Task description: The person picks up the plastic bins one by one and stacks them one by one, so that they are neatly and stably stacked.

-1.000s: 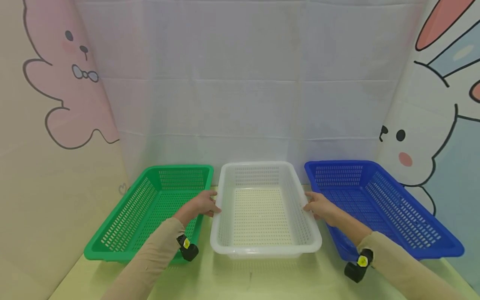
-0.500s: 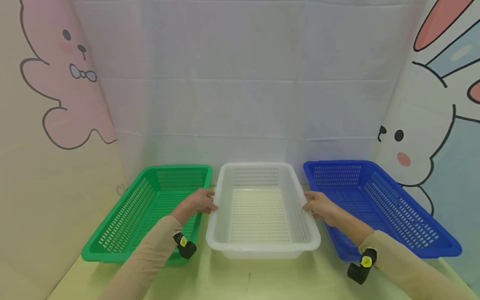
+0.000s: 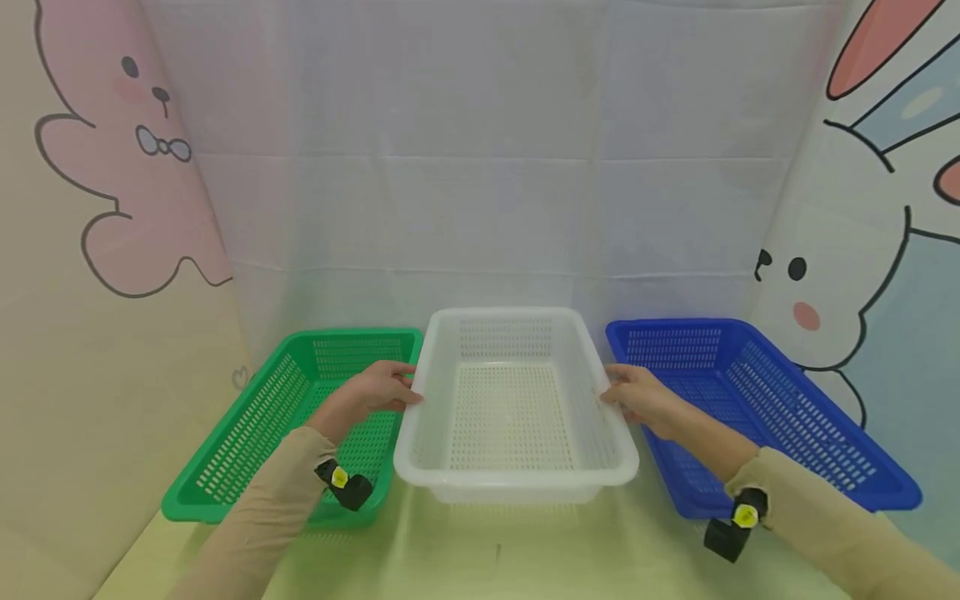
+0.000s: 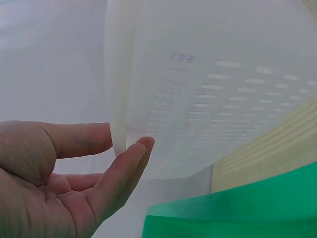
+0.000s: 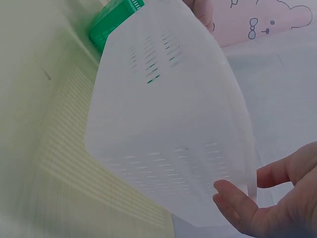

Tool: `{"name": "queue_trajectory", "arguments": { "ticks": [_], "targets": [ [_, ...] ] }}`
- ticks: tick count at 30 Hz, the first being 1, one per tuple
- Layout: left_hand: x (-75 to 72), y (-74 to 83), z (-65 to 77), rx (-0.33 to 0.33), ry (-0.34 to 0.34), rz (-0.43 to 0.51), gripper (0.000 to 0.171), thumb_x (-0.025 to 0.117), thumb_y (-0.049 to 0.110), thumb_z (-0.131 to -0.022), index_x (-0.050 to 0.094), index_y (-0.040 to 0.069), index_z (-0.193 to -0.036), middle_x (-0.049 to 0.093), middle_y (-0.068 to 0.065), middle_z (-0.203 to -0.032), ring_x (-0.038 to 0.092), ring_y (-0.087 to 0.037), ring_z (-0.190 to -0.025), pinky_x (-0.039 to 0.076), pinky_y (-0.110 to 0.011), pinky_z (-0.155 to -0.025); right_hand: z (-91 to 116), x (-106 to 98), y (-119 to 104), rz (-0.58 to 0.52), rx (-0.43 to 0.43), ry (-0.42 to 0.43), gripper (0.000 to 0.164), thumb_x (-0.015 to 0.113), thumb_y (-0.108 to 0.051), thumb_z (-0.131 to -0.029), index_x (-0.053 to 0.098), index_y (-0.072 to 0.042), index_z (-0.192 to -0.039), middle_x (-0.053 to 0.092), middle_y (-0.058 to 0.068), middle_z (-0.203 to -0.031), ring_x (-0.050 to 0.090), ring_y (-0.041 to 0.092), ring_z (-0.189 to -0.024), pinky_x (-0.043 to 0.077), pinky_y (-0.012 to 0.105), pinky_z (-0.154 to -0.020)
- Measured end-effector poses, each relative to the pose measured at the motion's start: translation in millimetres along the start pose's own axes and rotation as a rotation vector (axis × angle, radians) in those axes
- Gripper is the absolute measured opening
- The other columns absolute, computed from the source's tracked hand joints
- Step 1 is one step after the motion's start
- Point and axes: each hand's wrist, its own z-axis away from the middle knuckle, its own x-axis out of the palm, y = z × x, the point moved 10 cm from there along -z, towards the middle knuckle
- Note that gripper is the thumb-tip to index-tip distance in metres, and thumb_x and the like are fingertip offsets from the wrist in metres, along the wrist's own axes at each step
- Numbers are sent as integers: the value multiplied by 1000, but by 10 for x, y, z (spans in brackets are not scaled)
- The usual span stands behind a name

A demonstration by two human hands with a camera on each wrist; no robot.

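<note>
Between both hands is a white plastic basket (image 3: 517, 477) with slotted sides, raised off the table and holding nothing. My left hand (image 3: 372, 389) pinches its left rim; in the left wrist view the thumb lies on one side of the rim and the fingers (image 4: 121, 173) curl under it. My right hand (image 3: 643, 398) grips the opposite rim, and the right wrist view shows that thumb and fingers (image 5: 233, 201) on either side of the basket's edge. Beneath the left forearm stands a green basket (image 3: 225, 433), and by the right forearm a blue basket (image 3: 817, 417).
A pale green-yellow table (image 3: 450, 558) carries the two coloured baskets. Behind it hangs a white cloth (image 3: 450, 167). Side walls bear a pink cartoon animal (image 3: 150, 208) and a white rabbit drawing (image 3: 840, 267).
The white basket has risen from the table and come closer, shifting slightly left. Both hands have kept their hold on its rims and moved up with it. The green and blue baskets stay put.
</note>
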Motion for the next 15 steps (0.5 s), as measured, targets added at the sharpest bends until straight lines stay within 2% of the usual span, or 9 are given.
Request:
{"name": "queue_trajectory", "arguments": {
  "ticks": [10, 15],
  "targets": [
    [-219, 90, 166, 63, -25, 6, 64, 60, 4, -86, 25, -6, -138, 43, -26, -129, 54, -31, -107, 44, -43, -91, 31, 61, -204, -67, -45, -25, 60, 45, -3, -91, 14, 6, -142, 34, 29, -136, 44, 39, -117, 38, 53, -95],
    [-329, 101, 242, 86, -22, -1, 64, 61, 7, -86, 26, -5, -139, 41, -26, -132, 52, -31, -109, 43, -44, -93, 72, 134, -326, -112, -73, -42, 62, 44, -2, -90, 12, 6, -142, 32, 29, -137, 43, 39, -118, 40, 50, -94]
  ]
}}
